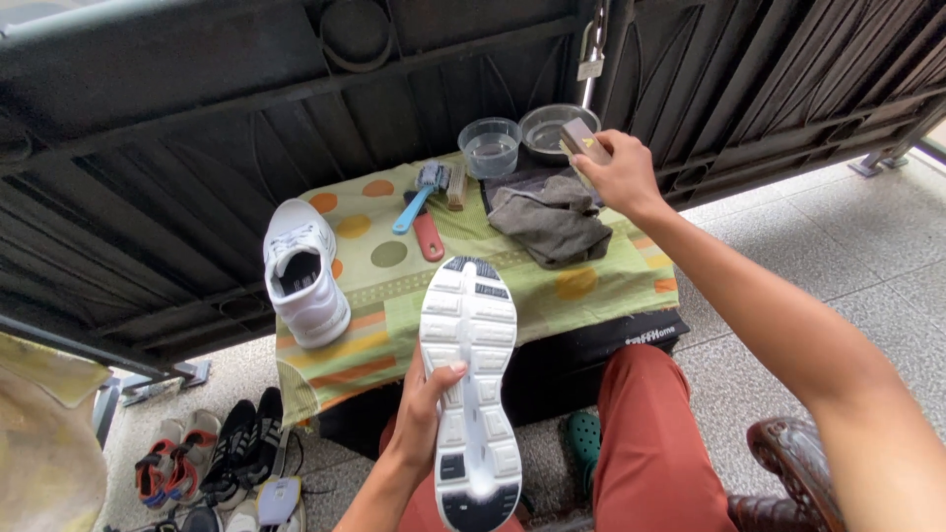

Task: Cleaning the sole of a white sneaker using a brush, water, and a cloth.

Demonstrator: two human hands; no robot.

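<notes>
White sneaker (pixel 473 379), sole up above the lap, is clamped in the left hand (pixel 426 409), while beyond it over the green spotted cloth (pixel 581 286) the right hand (pixel 616 172) grips a small brush block (pixel 579 138) near the bowls.

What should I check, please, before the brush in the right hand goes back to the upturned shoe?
1. Shoe held firmly by left hand, sole up: ok.
2. Brush gripped in right hand: ok.
3. Bowls within reach on the cloth-covered table: ok.
4. Liquid in the bowls: cannot tell.
5. Grey rag lying ready beside the bowls: ok.
6. Second white shoe safely on the table: not ok, it sits at the edge.
</notes>
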